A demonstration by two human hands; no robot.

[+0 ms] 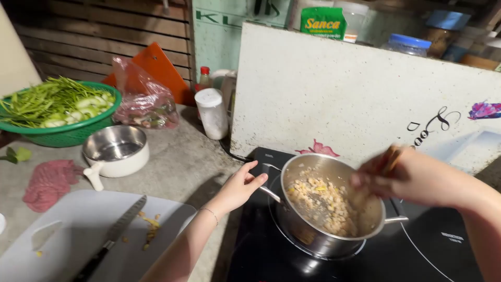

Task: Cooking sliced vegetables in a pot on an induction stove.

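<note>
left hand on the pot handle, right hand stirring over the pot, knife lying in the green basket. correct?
Not quite: in the head view the knife lies on the white cutting board, not in the green basket. The rest holds: left hand at the pot handle, right hand stirring.

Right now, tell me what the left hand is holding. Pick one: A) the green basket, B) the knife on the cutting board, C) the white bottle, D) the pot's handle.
D: the left hand has its fingers on the handle of the pot on the cooktop, while the knife lies untouched on the cutting board.
</note>
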